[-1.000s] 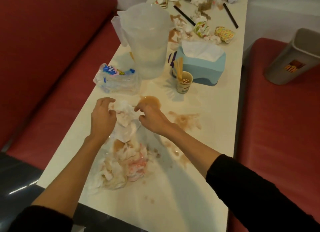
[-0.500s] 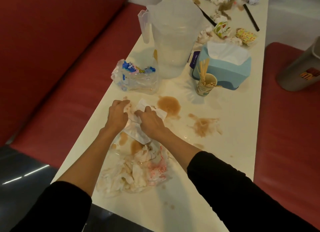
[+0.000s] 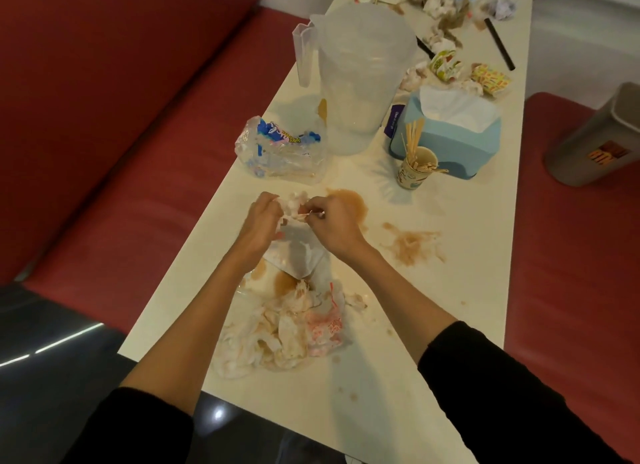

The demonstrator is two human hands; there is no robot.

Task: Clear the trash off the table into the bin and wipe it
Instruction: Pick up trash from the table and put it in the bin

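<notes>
The desk runs long and pale from the near edge. The bin stands off it, on the seat beyond the right edge, well apart from the work. A clear jug sits toward the left edge, with a tissue box just beside it. A pile of soiled tissues lies toward the near-left corner, more trash litters the far end, and a wrapper rests at the left edge. A brown spill lies just beyond the hands and a smear nearer the right edge.

The left hand and right hand are both curled, fingers pinching one white wad between them, above the pile's far side.

The step looks like bunching trash for the bin. Done well, the wad is squeezed tight with its wet side folded in and the pile gathered into it, so one carry serves. Soaked tissue tears and drips, so a palm underneath would spare the seat. Keep knuckles out of the spill, and save clean sheets from the box for wiping
</notes>
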